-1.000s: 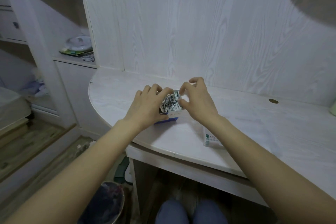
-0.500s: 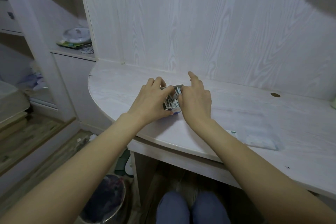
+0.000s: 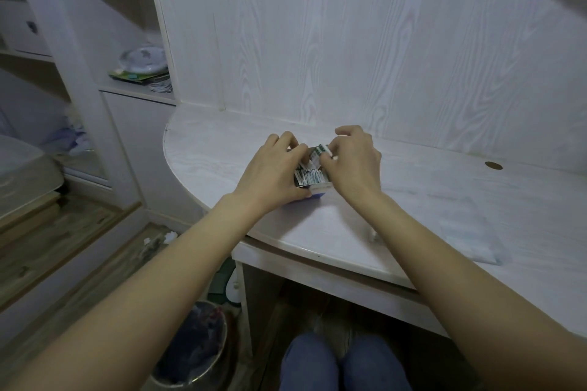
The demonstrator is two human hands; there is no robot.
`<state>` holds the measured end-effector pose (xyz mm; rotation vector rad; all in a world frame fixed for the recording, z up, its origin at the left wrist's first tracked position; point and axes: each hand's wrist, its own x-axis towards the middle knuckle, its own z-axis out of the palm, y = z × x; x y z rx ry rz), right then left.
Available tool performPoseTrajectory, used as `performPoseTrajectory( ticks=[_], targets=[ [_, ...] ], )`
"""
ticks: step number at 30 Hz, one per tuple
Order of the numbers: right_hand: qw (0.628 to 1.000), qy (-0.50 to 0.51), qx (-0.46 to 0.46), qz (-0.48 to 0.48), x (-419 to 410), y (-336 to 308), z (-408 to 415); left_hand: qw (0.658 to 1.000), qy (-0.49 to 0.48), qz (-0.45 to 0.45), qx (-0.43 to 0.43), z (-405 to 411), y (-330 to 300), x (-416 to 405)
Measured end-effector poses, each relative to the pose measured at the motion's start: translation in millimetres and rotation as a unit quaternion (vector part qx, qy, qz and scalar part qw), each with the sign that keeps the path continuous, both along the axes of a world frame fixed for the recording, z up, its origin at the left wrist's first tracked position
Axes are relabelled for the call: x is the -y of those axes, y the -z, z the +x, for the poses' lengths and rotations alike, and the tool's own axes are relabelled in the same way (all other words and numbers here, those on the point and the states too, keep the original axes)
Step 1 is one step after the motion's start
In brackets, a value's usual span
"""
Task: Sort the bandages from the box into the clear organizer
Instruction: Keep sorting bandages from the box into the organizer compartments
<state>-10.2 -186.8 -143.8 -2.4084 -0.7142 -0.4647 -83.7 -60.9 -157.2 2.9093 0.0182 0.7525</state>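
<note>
The right hand (image 3: pixel 354 165), which was lying flatter over the box half a second ago with a finger stretched out, is now curling its fingers and pinching a bandage (image 3: pixel 321 152) at the far end of the pack. The left hand (image 3: pixel 274 173) is still gripping the near left side of the box (image 3: pixel 313 192), fingers wrapping over its open top and thumb along the front. The box is sitting on the tabletop (image 3: pixel 209 155) between the hands, the bandages standing packed inside it. The clear organizer (image 3: pixel 470 232) is lying on the tabletop well to the right, partly behind the right forearm. A bin (image 3: pixel 193 343) is standing on the floor below
</note>
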Motion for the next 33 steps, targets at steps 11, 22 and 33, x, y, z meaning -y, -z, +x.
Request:
performPoseTrajectory(
  ticks=[11,22,33],
  targets=[
    [0.991,0.034,0.094,-0.084,-0.8,3.7,-0.4,1.000,-0.001,0.008,-0.010,-2.1,-4.0,4.1],
    [0.961,-0.011,-0.046,0.274,27.1,-20.8,-4.8,0.983,-0.097,0.020,-0.158,22.1,-27.1,-8.2],
    [0.916,-0.122,-0.226,0.309,88.9,-24.0,2.6,0.919,0.102,-0.377,-0.043,23.9,-54.8,67.9]
  ],
)
